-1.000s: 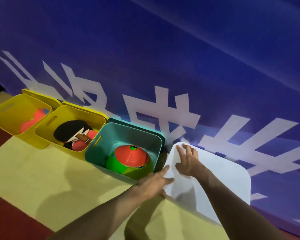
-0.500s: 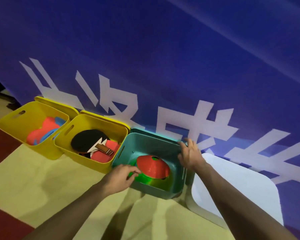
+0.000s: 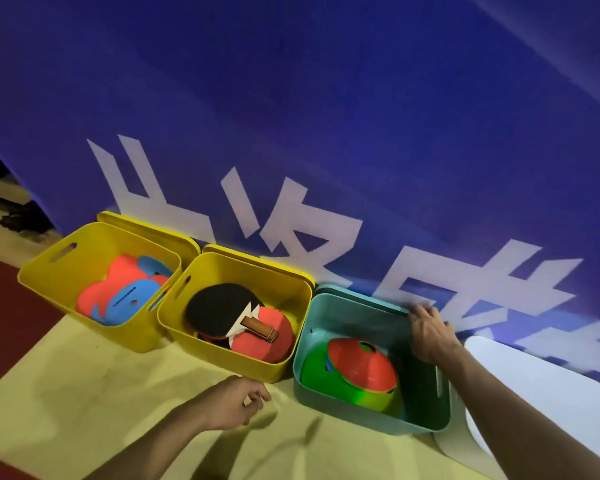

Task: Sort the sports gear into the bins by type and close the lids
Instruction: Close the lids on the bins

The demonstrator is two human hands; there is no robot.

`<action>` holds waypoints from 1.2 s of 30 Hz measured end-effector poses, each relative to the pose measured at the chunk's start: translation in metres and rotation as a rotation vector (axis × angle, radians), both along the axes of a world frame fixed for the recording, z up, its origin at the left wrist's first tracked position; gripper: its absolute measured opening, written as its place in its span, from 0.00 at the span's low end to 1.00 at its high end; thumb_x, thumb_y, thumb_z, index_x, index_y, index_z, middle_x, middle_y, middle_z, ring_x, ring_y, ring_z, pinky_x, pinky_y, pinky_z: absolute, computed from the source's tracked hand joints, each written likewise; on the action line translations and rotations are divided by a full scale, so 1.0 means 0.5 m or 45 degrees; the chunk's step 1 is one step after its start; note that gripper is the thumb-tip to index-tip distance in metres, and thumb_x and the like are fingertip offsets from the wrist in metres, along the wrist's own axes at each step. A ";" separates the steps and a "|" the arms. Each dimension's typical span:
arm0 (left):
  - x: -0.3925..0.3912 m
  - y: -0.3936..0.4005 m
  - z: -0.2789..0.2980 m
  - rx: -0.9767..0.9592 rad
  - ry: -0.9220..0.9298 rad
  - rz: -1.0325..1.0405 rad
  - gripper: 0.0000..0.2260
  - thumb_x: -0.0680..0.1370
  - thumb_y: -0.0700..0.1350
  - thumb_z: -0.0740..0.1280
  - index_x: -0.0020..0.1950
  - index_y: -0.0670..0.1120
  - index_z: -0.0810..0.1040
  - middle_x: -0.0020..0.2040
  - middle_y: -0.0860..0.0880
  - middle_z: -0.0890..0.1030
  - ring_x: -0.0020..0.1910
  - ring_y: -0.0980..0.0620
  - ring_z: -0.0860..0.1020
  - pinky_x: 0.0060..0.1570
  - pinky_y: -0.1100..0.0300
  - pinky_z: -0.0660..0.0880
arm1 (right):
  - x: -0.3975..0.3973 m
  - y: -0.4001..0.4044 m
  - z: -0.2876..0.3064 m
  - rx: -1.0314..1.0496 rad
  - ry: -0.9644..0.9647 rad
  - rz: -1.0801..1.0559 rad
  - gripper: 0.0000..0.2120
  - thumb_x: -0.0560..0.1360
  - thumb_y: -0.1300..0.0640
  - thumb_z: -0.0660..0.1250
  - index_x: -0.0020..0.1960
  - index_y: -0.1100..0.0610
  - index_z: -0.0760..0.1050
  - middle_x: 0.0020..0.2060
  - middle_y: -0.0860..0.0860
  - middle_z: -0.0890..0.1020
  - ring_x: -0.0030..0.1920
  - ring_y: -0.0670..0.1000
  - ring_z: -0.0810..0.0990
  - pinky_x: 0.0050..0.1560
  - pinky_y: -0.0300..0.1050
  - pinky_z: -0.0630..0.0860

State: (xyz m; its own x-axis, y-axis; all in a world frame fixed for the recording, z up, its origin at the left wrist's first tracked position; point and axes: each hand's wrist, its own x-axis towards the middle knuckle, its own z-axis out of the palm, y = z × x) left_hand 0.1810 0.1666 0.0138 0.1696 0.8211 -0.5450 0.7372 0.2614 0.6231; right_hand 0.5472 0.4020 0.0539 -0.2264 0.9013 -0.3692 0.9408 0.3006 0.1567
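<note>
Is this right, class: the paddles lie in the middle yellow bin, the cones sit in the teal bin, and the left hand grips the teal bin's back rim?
Not quite. The head view shows the right hand at the teal bin's back rim; the left hand hovers over the floor in front. The paddles do lie in the middle yellow bin, and the cones in the teal one.

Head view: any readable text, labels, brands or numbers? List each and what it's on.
Blue banner: large white characters, cut off by the bins and the frame edge, seen at a slant; I cannot read them with confidence.
Yellow bins, teal bin, white lid: no print visible.
Paddles, cones, foam pieces: no legible marks.
</note>
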 end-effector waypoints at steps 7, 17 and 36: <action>0.074 0.044 -0.016 -0.069 -0.124 -0.153 0.11 0.79 0.53 0.63 0.45 0.71 0.76 0.51 0.66 0.80 0.44 0.62 0.83 0.48 0.65 0.77 | 0.023 0.013 0.024 0.126 0.146 0.095 0.26 0.78 0.53 0.55 0.75 0.58 0.68 0.76 0.53 0.63 0.73 0.60 0.65 0.68 0.62 0.71; 0.118 0.059 -0.018 -0.176 -0.328 0.135 0.10 0.84 0.49 0.62 0.62 0.51 0.78 0.63 0.52 0.77 0.52 0.52 0.84 0.45 0.54 0.83 | 0.100 -0.163 0.128 0.578 0.448 0.241 0.25 0.74 0.62 0.73 0.69 0.61 0.75 0.69 0.57 0.74 0.64 0.61 0.71 0.62 0.58 0.78; 0.118 0.123 0.058 -0.343 -0.341 0.609 0.29 0.80 0.69 0.53 0.65 0.47 0.73 0.47 0.45 0.88 0.41 0.46 0.87 0.39 0.54 0.82 | 0.099 -0.413 -0.084 0.330 0.501 0.155 0.24 0.72 0.65 0.59 0.66 0.52 0.77 0.71 0.47 0.69 0.64 0.57 0.70 0.65 0.66 0.70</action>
